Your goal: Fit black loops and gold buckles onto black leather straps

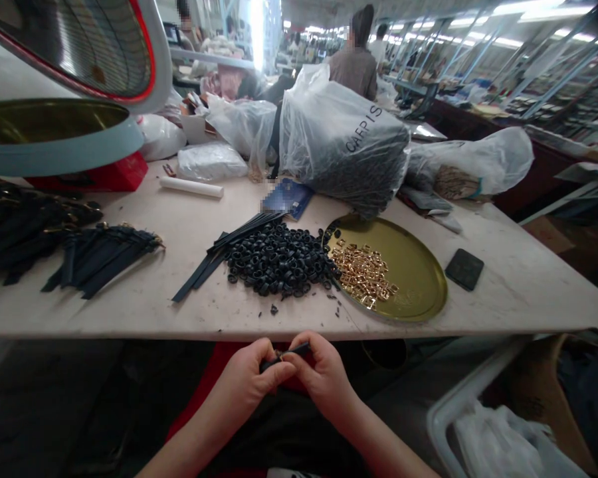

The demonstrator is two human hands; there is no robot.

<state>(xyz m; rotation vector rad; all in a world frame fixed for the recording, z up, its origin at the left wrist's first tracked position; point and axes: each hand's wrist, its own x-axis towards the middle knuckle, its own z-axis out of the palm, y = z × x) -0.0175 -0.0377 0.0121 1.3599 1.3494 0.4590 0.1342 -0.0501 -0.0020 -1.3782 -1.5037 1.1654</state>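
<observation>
My left hand (pixel 252 375) and my right hand (pixel 321 372) meet just below the table's front edge, both pinching a dark strap (pixel 299 349) with a small gold-coloured piece at its middle. Beyond them on the table lies a heap of small black loops (pixel 279 259). Long dark straps (pixel 204 269) rest against the heap's left side. To its right, a round gold tray (pixel 418 285) holds a pile of gold-coloured buckles (pixel 361 272). Bundled dark straps with metal ends (pixel 109 259) are at the left.
A large plastic bag (pixel 343 133) stands behind the heap, near a blue card (pixel 289 198) and a white roll (pixel 191 187). A dark flat object (pixel 464 269) lies right of the tray. A fan (pixel 94 46) is upper left; a person (pixel 356 60) is beyond.
</observation>
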